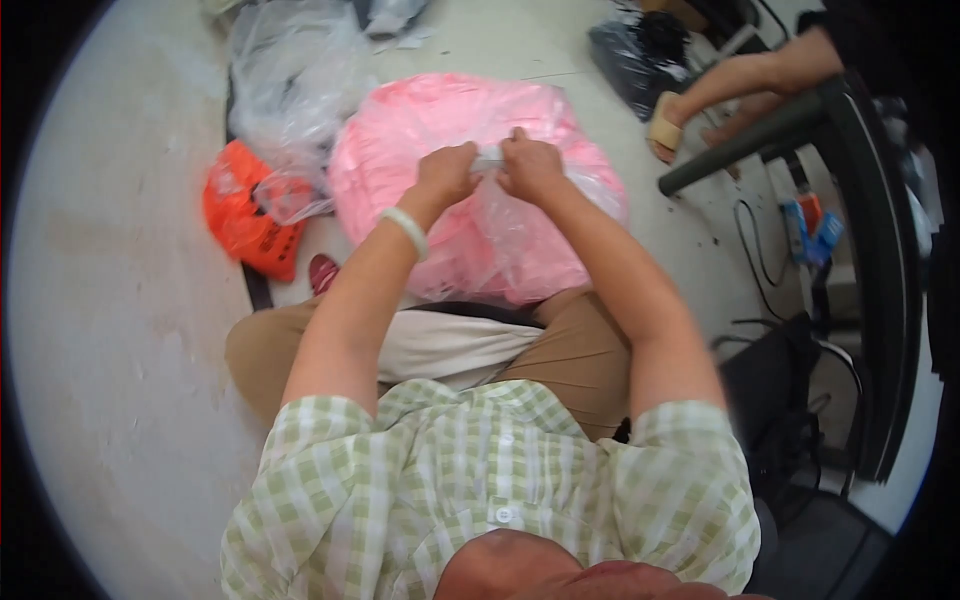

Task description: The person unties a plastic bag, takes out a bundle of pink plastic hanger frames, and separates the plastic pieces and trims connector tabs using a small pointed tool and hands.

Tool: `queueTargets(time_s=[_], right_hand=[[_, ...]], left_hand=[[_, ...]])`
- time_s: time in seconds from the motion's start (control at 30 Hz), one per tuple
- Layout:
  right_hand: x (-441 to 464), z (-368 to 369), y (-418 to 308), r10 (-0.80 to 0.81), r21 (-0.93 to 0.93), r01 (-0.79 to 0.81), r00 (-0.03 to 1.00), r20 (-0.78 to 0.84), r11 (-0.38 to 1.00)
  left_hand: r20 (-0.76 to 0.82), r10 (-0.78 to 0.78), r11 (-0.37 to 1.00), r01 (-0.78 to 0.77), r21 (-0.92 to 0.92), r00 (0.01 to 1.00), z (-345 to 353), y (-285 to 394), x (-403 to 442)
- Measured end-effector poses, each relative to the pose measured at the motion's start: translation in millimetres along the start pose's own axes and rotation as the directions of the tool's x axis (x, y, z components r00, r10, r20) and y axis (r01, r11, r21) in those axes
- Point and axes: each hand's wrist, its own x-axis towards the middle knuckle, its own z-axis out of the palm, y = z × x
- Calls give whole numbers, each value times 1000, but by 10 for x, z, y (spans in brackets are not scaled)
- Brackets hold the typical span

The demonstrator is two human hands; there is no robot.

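A big clear plastic bag stuffed with soft pink material lies on the floor in front of my crossed legs. Both fists are over its top. My left hand, with a pale bangle at the wrist, is closed in a pinch. My right hand is closed too, its thumb side towards the left one. A short pale strip, which looks like tape, spans the gap between them, against the bag's plastic. What lies under the fingers is hidden.
An orange plastic bag and a heap of clear plastic bags lie left of the pink bundle. Another person's leg and a dark table leg are at the right. A black plastic bag lies beyond, with cables nearby.
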Motion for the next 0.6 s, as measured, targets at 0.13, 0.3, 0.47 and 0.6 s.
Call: queueTargets(time_s=[0.13, 0.3, 0.47, 0.6], right_hand=[[24, -60, 128, 125, 138, -99, 973, -193, 986], [-26, -245, 373, 314, 294, -237, 916, -250, 926], [-140, -293, 643, 482, 390, -359, 829, -284, 848], [-205, -335, 744, 530, 396, -403, 796, -293, 825]], left_hand=[[-59, -7, 1000, 6, -19, 998, -178, 142, 46], [-54, 8, 1000, -9, -1, 998, -374, 285, 88], [-82, 32, 993, -41, -107, 996, -380, 153, 31], [6, 44, 971, -42, -235, 999, -300, -33, 116]])
